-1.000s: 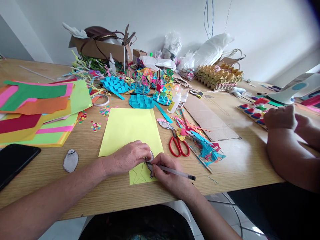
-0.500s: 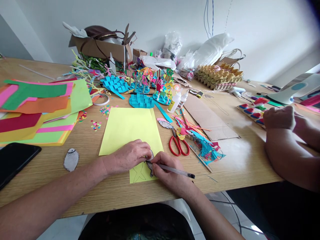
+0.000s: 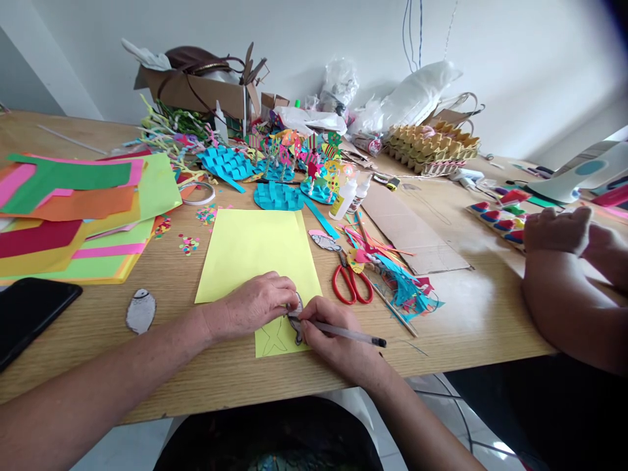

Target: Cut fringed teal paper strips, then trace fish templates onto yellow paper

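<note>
A yellow sheet of paper (image 3: 255, 245) lies on the table before me, with pencil-like outlines drawn near its lower edge. On its lower right part rests a small grey paper fish cutout (image 3: 297, 333), partly hidden by my hands. My left hand (image 3: 258, 302), fingers curled together, presses the cutout's upper end against the sheet. A pen (image 3: 350, 333) with a clear barrel and a dark end is gripped in my right hand (image 3: 333, 333), its tip beside the cutout's edge. Another fish cutout (image 3: 140, 311) lies to the left.
Red-handled scissors (image 3: 352, 286), paper scraps (image 3: 412, 294) and glue bottles (image 3: 343, 197) are to the right. Stacked coloured paper (image 3: 93, 222) and a black phone (image 3: 34, 314) lie left. Behind stand blue woven paper pieces (image 3: 279, 196). A co-worker's hands (image 3: 559, 232) are at far right.
My right hand and the pen have shifted very slightly along the cutout. My left hand stays in place. The co-worker's hands at the right have moved a little.
</note>
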`<action>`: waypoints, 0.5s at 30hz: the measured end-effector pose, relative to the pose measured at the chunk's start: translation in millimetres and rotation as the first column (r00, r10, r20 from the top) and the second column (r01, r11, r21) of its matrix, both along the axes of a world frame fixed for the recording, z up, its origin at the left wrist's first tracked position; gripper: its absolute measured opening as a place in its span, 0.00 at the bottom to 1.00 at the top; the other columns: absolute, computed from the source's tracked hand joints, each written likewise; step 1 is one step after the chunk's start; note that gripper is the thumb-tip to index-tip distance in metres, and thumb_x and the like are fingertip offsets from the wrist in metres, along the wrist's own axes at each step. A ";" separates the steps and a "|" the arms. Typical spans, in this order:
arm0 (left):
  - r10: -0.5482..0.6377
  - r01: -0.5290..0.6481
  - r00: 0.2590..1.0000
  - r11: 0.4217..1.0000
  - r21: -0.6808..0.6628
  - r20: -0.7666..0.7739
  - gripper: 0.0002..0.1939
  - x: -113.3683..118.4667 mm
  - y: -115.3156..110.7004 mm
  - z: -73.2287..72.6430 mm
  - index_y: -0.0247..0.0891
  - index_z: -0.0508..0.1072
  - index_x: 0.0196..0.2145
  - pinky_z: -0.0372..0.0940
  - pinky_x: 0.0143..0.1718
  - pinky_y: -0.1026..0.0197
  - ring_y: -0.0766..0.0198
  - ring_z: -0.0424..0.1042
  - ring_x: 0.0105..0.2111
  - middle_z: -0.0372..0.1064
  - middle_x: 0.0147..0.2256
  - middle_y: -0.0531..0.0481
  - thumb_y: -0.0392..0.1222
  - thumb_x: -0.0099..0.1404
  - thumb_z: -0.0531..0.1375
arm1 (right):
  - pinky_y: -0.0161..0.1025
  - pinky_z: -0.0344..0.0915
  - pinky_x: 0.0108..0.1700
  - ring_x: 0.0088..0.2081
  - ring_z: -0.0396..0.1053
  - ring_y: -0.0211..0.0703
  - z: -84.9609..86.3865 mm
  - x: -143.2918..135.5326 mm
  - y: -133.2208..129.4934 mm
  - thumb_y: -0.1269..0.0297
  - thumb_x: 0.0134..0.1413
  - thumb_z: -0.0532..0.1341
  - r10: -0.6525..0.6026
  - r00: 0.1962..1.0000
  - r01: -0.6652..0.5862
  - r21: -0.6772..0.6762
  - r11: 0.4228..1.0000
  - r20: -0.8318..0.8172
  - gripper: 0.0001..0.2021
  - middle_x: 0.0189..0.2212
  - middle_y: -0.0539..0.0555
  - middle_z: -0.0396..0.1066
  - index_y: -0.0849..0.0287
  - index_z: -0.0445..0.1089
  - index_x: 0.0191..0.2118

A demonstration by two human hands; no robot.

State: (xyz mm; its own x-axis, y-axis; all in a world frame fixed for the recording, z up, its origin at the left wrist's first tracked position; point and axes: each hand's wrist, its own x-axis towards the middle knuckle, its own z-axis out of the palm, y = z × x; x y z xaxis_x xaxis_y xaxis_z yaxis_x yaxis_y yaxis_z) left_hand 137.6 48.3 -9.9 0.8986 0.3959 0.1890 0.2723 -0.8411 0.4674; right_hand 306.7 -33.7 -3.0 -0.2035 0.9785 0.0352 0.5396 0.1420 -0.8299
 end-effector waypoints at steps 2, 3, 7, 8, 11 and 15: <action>0.000 0.000 1.000 1.000 -0.001 -0.004 0.06 0.1 0.2 0.5 0.37 0.71 0.35 0.59 0.42 0.61 0.62 0.65 0.38 0.69 0.36 0.48 0.35 0.64 0.54 | 0.28 0.53 0.22 0.20 0.57 0.31 0.0 1.2 -0.4 0.74 0.47 0.54 0.004 1.000 -0.004 0.006 1.000 -0.001 0.04 0.19 0.45 0.62 0.59 0.62 0.26; -0.001 0.001 1.000 1.000 0.001 -0.005 0.06 0.2 0.4 0.7 0.37 0.71 0.35 0.59 0.42 0.61 0.62 0.65 0.38 0.69 0.37 0.48 0.35 0.64 0.54 | 0.28 0.53 0.22 0.20 0.57 0.31 0.1 1.7 -0.7 0.74 0.46 0.54 0.005 1.000 -0.005 0.005 1.000 -0.003 0.04 0.19 0.45 0.62 0.59 0.62 0.26; -0.005 0.005 1.000 1.000 0.006 -0.004 0.06 0.3 1.2 0.5 0.36 0.71 0.35 0.58 0.42 0.61 0.62 0.65 0.38 0.69 0.37 0.48 0.35 0.64 0.54 | 0.28 0.53 0.23 0.21 0.57 0.31 1.4 3.3 -1.8 0.74 0.45 0.53 0.010 1.000 -0.010 -0.005 1.000 -0.010 0.04 0.19 0.45 0.61 0.59 0.61 0.25; -0.005 0.005 1.000 1.000 0.004 -0.004 0.06 0.3 1.4 0.3 0.36 0.71 0.35 0.58 0.43 0.61 0.62 0.65 0.38 0.69 0.37 0.48 0.35 0.64 0.54 | 0.28 0.53 0.22 0.20 0.57 0.31 1.9 3.5 -1.9 0.74 0.45 0.53 0.012 1.000 -0.012 -0.007 1.000 -0.006 0.05 0.19 0.45 0.61 0.59 0.61 0.25; -0.004 0.004 1.000 1.000 -0.003 0.001 0.06 0.3 1.6 -0.3 0.36 0.70 0.35 0.58 0.43 0.61 0.62 0.65 0.39 0.68 0.37 0.48 0.35 0.64 0.53 | 0.28 0.53 0.23 0.20 0.57 0.31 2.6 4.1 -2.0 0.75 0.45 0.53 0.016 1.000 -0.016 -0.019 1.000 0.002 0.05 0.18 0.45 0.61 0.59 0.61 0.25; -0.007 0.007 1.000 1.000 -0.005 -0.010 0.06 -0.4 0.9 -0.1 0.37 0.70 0.36 0.58 0.43 0.61 0.62 0.65 0.39 0.68 0.38 0.48 0.35 0.64 0.53 | 0.29 0.53 0.23 0.21 0.58 0.32 2.8 5.6 -2.6 0.74 0.45 0.52 0.025 1.000 -0.025 -0.055 0.998 -0.009 0.04 0.19 0.46 0.62 0.59 0.61 0.25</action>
State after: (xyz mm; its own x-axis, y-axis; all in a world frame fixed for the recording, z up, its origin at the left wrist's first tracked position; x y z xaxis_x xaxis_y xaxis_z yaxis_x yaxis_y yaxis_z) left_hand 137.2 49.1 -10.0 0.9034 0.3903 0.1776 0.2710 -0.8407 0.4688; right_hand 312.3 -36.3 -0.3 -0.2277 0.9736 -0.0166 0.5292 0.1094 -0.8414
